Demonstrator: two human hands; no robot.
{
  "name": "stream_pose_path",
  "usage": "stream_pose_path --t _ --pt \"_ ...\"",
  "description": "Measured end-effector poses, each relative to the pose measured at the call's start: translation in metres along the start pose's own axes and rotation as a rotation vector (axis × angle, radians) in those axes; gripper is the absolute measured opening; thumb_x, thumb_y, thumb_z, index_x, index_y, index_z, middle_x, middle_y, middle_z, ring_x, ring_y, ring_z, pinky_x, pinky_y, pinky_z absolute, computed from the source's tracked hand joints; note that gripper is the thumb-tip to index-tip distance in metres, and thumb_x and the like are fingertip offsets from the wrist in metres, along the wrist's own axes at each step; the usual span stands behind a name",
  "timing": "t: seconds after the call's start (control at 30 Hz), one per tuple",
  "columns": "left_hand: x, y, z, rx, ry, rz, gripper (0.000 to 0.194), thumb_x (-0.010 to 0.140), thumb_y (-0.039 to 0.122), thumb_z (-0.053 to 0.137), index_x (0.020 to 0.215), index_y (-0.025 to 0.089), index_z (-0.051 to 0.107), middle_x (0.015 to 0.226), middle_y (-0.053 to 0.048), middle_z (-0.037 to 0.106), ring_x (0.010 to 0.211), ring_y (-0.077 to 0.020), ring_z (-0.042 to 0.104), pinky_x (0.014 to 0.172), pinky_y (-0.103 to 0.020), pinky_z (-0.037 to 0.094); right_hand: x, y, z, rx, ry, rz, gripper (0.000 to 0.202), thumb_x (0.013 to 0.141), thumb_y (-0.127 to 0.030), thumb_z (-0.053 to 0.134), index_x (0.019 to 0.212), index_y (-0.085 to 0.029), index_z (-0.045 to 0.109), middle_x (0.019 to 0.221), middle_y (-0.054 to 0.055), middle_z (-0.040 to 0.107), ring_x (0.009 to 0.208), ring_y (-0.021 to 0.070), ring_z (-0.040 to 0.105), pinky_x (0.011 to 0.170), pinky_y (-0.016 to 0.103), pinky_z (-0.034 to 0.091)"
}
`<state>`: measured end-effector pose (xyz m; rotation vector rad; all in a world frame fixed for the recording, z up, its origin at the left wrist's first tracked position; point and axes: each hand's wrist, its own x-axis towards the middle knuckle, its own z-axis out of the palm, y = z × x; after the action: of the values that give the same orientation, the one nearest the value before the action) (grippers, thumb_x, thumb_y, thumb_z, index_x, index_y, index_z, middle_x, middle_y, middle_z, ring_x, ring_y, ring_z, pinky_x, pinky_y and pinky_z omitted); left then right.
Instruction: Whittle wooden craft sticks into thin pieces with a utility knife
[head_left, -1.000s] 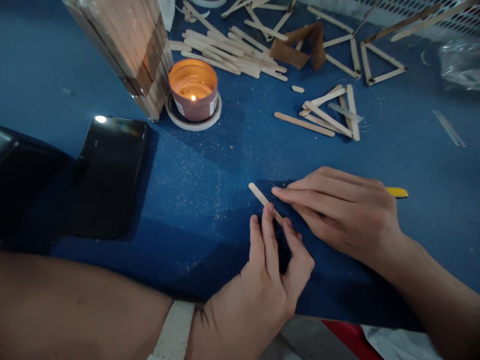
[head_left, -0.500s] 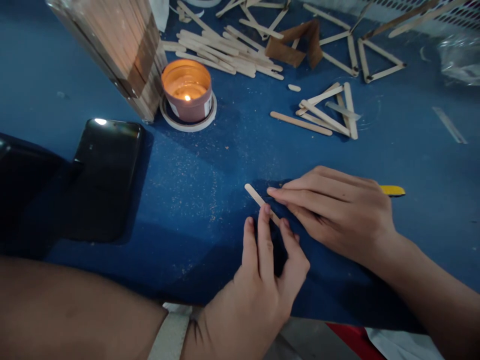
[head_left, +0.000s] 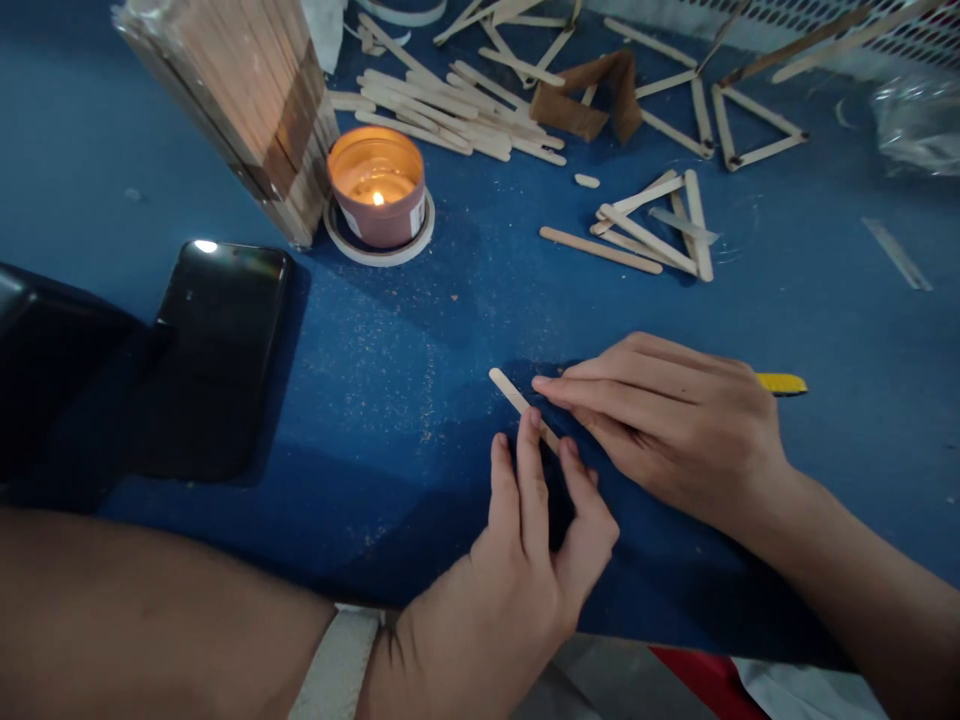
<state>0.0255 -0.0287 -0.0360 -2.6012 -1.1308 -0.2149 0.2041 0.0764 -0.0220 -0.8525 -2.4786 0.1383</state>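
My left hand (head_left: 529, 540) holds a pale wooden stick (head_left: 510, 390) against the blue table, its fingers pressing on the lower half. The stick lies slanted, its upper left end bare. Just right of it, my right hand (head_left: 664, 415) has its fingers pressed together, the fingertips close to the stick. What those fingers hold is hidden. A yellow piece (head_left: 781, 384) sticks out behind the knuckles of that hand. Farther up the table lie a single stick (head_left: 600, 250) and a triangle of joined sticks (head_left: 697, 225).
A lit candle (head_left: 376, 215) stands on a round lid beside a wrapped bundle of sticks (head_left: 251, 110). Loose sticks (head_left: 450, 105) and more triangles (head_left: 761, 150) lie at the back. A black phone (head_left: 225, 350) rests at left, clear plastic (head_left: 919, 125) at right.
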Motion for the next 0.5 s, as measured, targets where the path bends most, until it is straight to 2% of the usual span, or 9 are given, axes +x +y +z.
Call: stream_pose_path --t 0.13,0.3,0.5 --pt "0.0002 0.0026 0.0019 -0.014 0.023 -0.016 0.043 0.102 0.027 0.066 0.140 0.006 0.066 0.143 -0.018 0.064 0.137 -0.0464 0.062 0.118 -0.059 0.054 0.0018 -0.0032 0.0011 -0.004 0.002 0.003 0.027 0.092 0.002 0.069 0.113 -0.013 0.077 0.099 0.008 0.083 0.082 0.0210 0.075 0.070 0.036 0.064" --pt "0.0004 -0.0009 -0.0026 0.006 -0.033 0.018 0.046 0.105 0.030 0.059 0.144 0.005 0.063 0.146 -0.019 0.062 0.138 -0.0463 0.062 0.118 -0.058 0.053 0.0074 -0.0070 0.0019 0.002 -0.007 -0.026 0.024 0.094 -0.001 0.068 0.114 -0.012 0.077 0.102 0.010 0.083 0.084 0.0228 0.076 0.071 0.038 0.065" --pt "0.0013 -0.0020 -0.0035 0.021 -0.029 0.022 0.043 0.106 0.027 0.058 0.144 0.008 0.063 0.146 -0.017 0.063 0.136 -0.0440 0.064 0.117 -0.056 0.055 0.0044 -0.0021 -0.0012 -0.002 -0.020 0.011 0.029 0.097 -0.003 0.064 0.114 -0.022 0.077 0.100 0.004 0.083 0.084 0.0212 0.077 0.069 0.037 0.065"
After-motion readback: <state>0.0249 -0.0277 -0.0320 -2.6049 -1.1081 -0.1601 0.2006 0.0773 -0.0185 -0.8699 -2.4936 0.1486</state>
